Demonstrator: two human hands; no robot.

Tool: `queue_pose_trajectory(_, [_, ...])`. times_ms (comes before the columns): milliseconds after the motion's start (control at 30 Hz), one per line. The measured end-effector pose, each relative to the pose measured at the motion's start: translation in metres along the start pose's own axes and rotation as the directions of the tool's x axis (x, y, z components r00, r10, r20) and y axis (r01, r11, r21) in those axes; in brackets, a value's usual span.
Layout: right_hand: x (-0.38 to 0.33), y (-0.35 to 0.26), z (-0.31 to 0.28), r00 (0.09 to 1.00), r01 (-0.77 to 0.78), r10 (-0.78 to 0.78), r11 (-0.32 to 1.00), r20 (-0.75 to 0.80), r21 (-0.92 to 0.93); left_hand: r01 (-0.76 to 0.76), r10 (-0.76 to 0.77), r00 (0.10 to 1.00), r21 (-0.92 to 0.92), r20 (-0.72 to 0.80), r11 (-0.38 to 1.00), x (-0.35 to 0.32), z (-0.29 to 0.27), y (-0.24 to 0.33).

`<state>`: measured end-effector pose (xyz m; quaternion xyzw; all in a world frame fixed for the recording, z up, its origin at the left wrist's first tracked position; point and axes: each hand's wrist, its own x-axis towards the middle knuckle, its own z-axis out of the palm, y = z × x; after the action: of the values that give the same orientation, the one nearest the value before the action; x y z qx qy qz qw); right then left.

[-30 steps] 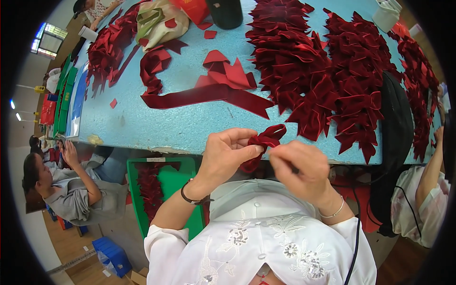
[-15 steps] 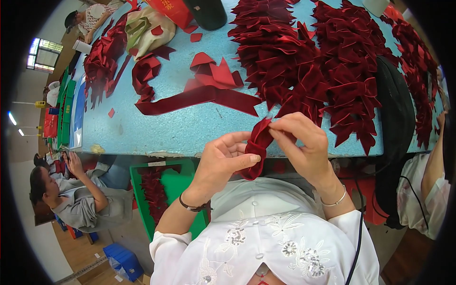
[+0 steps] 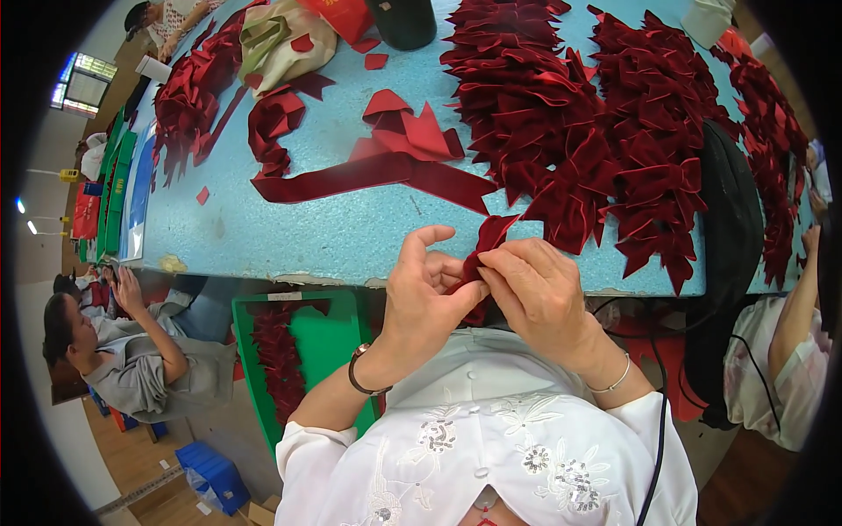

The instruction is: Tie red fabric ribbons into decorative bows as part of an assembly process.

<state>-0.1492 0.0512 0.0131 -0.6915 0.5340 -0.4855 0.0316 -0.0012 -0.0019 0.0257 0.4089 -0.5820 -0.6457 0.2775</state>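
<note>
A dark red velvet bow (image 3: pixel 493 235) is held between my two hands at the table's near edge. My left hand (image 3: pixel 427 285) pinches its lower part between thumb and curled fingers, with the index finger raised. Thumb and fingertips of my right hand (image 3: pixel 537 285) press on the bow's middle, right beside the left thumb. Much of the bow is hidden behind my fingers. Just beyond my hands, a long strip of dark red velvet ribbon (image 3: pixel 351 180) lies on the light blue table (image 3: pixel 351 237).
Rows of finished bows (image 3: pixel 526 105) cover the table's right half. Loose ribbon pieces (image 3: pixel 408 131), a cloth bag (image 3: pixel 285 44) and a dark cylinder (image 3: pixel 403 22) lie farther back. A green crate (image 3: pixel 329 342) with bows stands below the edge, left. A black bag (image 3: pixel 728 202) hangs right.
My right hand has moved down and left, from the bow's upper end to its middle. My left index finger has lifted. The view has shifted slightly.
</note>
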Motion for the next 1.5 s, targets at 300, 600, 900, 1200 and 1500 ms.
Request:
queue_pose_trajectory(300, [-0.002,-0.004,0.010,0.999,-0.039,0.039,0.993,0.000,-0.108,-0.141,0.159,0.983,0.184,-0.087,0.973,0.000,0.000,-0.012])
queue_pose_trajectory(600, [0.002,-0.004,0.016,0.992,0.097,-0.074,0.961,0.098,-0.259,-0.260,0.297,0.950,0.284,-0.096,0.923,0.001,-0.004,-0.026])
queue_pose_trajectory(900, [0.009,-0.007,0.003,0.841,-0.535,0.460,0.789,0.286,0.302,-0.198,0.239,0.965,0.303,-0.105,0.932,0.003,-0.004,-0.017])
queue_pose_trajectory(1200, [0.000,0.002,0.011,0.927,-0.372,0.361,0.920,0.099,0.121,-0.136,0.141,0.986,0.069,-0.083,0.988,0.010,0.000,-0.020])
queue_pose_trajectory(1500, [0.008,0.005,0.008,0.997,-0.052,0.056,0.996,0.060,-0.068,-0.278,0.318,0.945,0.324,-0.080,0.905,0.008,0.007,-0.021])
